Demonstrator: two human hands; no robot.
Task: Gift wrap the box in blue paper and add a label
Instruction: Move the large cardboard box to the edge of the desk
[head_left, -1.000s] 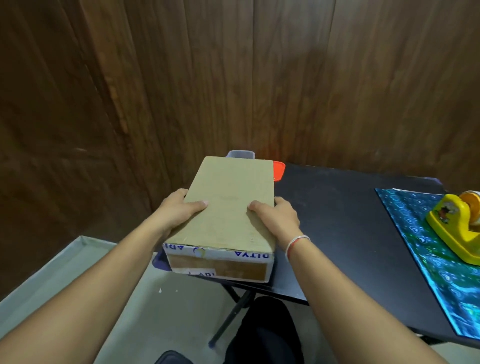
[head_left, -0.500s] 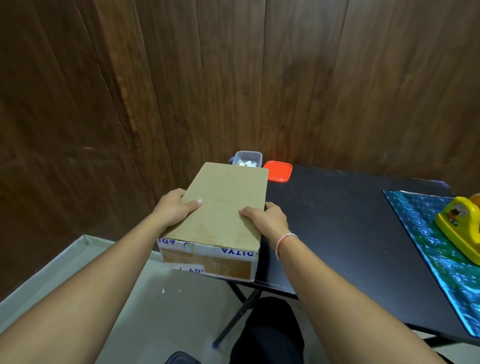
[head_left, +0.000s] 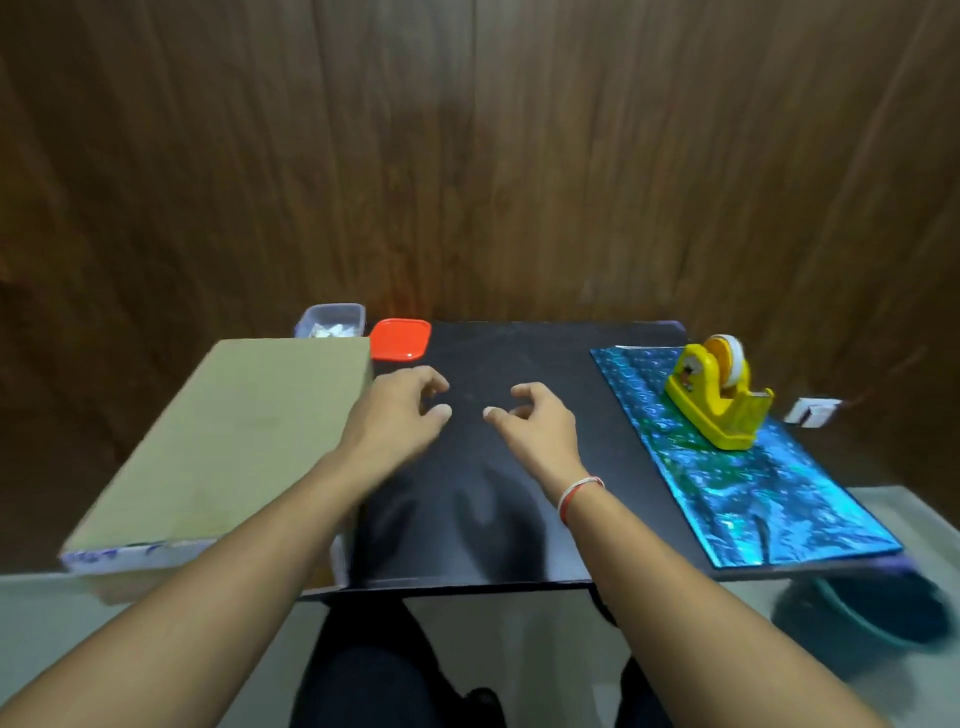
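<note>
A brown cardboard box (head_left: 234, 436) lies flat on the left end of the black table (head_left: 488, 519), its near end past the table's front edge. Shiny blue wrapping paper (head_left: 737, 488) lies on the right side of the table, with a yellow tape dispenser (head_left: 719, 397) standing on it. My left hand (head_left: 400, 415) hovers just right of the box, fingers loosely curled, holding nothing. Over the bare middle of the table, my right hand (head_left: 535, 421) is likewise loosely curled and empty.
A small clear container (head_left: 332, 319) with white bits and an orange lid (head_left: 401, 339) sit at the table's back left. A wooden wall stands close behind. A dark teal bin (head_left: 872, 608) is on the floor at right. My legs are under the table.
Both hands have let go of the box and moved right over the middle of the table. The box now lies on the table's left end. The view has swung right.
</note>
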